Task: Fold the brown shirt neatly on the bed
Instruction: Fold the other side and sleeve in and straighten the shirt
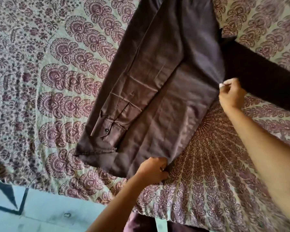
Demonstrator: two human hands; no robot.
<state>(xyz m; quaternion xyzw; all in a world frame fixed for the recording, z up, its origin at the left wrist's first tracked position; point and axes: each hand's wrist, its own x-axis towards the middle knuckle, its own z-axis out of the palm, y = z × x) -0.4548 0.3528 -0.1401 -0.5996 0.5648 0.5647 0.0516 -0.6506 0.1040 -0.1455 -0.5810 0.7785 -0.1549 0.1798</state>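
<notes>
The brown shirt (159, 91) is spread lengthwise on the bed (40, 64), partly folded into a long panel. Its lower hem corner is pinched in the closed fingers (162, 171) of the left hand (153, 169), bunched tightly around the cloth. The shirt's right edge, further up, is gripped by the right hand (231, 96), whose fingers are curled shut on the fabric; the fingertips are blurred and pale.

The shirt fabric is smooth, slightly glossy and lightly creased. A sleeve (124, 97) is laid along the shirt's left side, its buttoned cuff (107, 131) near the hem. The bed is covered with a cream sheet printed with maroon fan-like motifs.

A darker cloth (261, 77) beside the shirt's right edge is cut off by the frame and hard to identify. The shirt's upper end is also cut off.
</notes>
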